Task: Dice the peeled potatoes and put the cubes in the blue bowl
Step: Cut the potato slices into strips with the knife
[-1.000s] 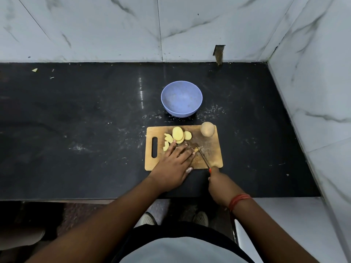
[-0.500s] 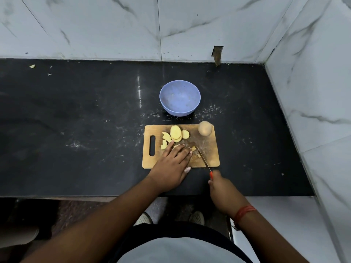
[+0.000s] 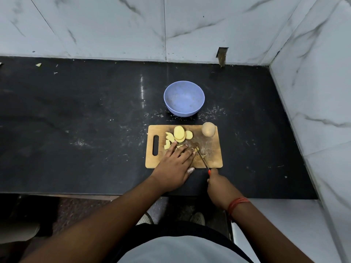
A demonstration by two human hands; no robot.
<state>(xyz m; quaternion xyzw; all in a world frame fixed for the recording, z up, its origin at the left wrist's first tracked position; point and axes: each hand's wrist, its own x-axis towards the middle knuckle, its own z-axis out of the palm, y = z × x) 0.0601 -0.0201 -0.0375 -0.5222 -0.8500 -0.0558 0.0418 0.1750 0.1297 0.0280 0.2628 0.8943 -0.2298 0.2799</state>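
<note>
A wooden cutting board (image 3: 212, 158) lies on the black counter. Yellow potato slices (image 3: 179, 133) are stacked near its far edge, and a whole peeled potato (image 3: 208, 129) stands at its far right corner. My left hand (image 3: 174, 164) lies flat with straight fingers pressing potato pieces (image 3: 181, 147) on the board. My right hand (image 3: 218, 184) grips the red handle of a knife (image 3: 202, 158), whose blade tip meets the board beside my left fingertips. The blue bowl (image 3: 184, 98) stands empty just behind the board.
The black counter (image 3: 76, 120) runs left, with small scraps at its far left. Marble wall tiles (image 3: 313, 92) close the back and right sides. The counter's front edge is just below my wrists; feet show on the floor under it.
The knife blade has shifted slightly left toward my left fingertips as it chops. My left hand stays on the potato pieces. The camera has tilted a little.
</note>
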